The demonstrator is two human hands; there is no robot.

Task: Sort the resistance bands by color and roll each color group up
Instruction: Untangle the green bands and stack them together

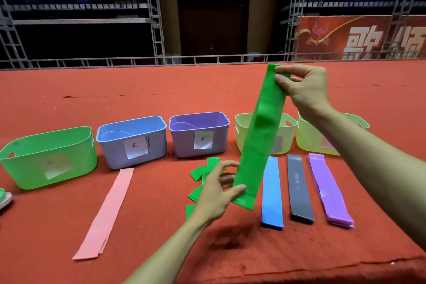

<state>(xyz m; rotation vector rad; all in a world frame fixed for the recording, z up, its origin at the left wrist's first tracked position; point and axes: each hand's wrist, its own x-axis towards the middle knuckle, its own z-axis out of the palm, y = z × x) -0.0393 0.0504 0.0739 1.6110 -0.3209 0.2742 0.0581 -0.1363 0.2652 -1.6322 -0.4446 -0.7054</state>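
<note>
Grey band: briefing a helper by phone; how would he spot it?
On the red carpet, before the yellow bins, three colours lie side by side. The grey band is in the middle, between blue band and purple bands. It alone is dark.

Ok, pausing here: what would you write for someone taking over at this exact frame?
Left hand: fingers pinch the low end of a green band.
Right hand: pinches its top end; the band hangs between the hands, in the air.
Laid flat by colour: pink, blue, grey, purple.
More greens lie in a loose heap behind the left hand.
Done: four colours sorted.
Left: gather the greens, then roll every group; no roll is visible.
</note>
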